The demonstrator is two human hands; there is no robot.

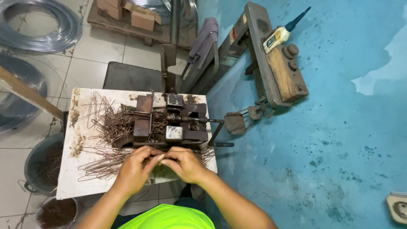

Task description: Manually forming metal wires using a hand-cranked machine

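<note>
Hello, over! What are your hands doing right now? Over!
Left hand and right hand together, pinching a bent wire by the rusty jig. Wire pile on the table at left. Nothing blocking.

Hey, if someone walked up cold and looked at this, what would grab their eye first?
Probably the rusty metal jig in the middle of the white table, with the left hand and right hand pinching bent wire together just in front of it. Next, the tangled piles of wire pieces left of the jig, and the blue-painted floor filling the right side.
</note>
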